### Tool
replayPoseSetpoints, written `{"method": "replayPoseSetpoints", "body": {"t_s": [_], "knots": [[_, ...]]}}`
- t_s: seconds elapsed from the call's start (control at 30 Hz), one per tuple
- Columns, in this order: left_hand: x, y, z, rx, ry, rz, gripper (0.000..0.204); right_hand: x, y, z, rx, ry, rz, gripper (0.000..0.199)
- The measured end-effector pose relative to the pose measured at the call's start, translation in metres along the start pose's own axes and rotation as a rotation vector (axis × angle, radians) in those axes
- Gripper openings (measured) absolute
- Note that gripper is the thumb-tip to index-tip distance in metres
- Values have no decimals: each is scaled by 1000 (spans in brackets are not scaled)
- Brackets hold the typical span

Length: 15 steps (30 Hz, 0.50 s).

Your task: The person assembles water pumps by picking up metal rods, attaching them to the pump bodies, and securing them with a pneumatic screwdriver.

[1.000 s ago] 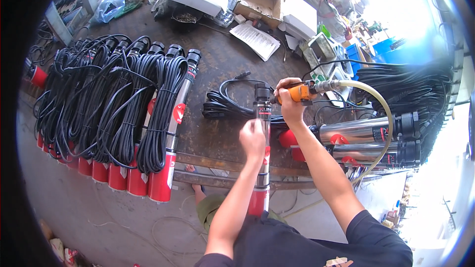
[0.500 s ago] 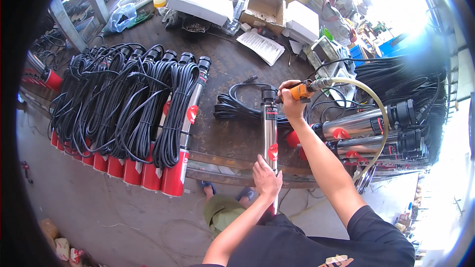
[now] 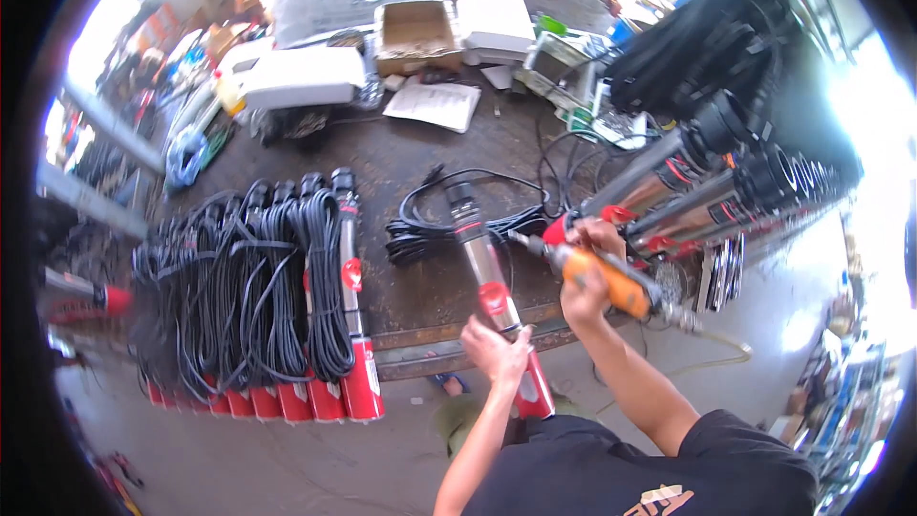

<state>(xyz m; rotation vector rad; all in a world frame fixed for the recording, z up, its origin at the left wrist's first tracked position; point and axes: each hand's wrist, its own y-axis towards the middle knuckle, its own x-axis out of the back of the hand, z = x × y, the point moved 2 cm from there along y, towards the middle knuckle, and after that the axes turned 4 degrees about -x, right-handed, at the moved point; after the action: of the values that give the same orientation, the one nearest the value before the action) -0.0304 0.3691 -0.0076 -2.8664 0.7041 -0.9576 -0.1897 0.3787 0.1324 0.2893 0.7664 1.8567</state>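
A dark worktop fills the middle of the frame. At its left, a row of pumps wrapped in black cable coils lies side by side, red ends hanging over the near edge. At the right, steel pumps are stacked with their black caps pointing up and right, under a mass of black cable in the upper right. Boxes and a paper sheet sit along the top. In the centre one pump lies lengthwise, black cap away, red end past the edge, with its loose cable just left of it. The left hand is clamped on this pump near its red band. The right hand is closed around an orange driver, its tip against the pump's right side.
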Motion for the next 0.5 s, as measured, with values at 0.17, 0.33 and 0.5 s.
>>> {"method": "replayPoseSetpoints", "body": {"t_s": [0.17,0.33,0.5], "knots": [[17,-18,-1,-142,8,-68,84,124,-116,2,-837,262,-534,55],[21,-1,-18,69,578,-116,99,176,-153,-65,-1455,662,-947,63],[41,36,13,106,615,-68,86,179,-148,-112,-1616,934,-970,62]]}}
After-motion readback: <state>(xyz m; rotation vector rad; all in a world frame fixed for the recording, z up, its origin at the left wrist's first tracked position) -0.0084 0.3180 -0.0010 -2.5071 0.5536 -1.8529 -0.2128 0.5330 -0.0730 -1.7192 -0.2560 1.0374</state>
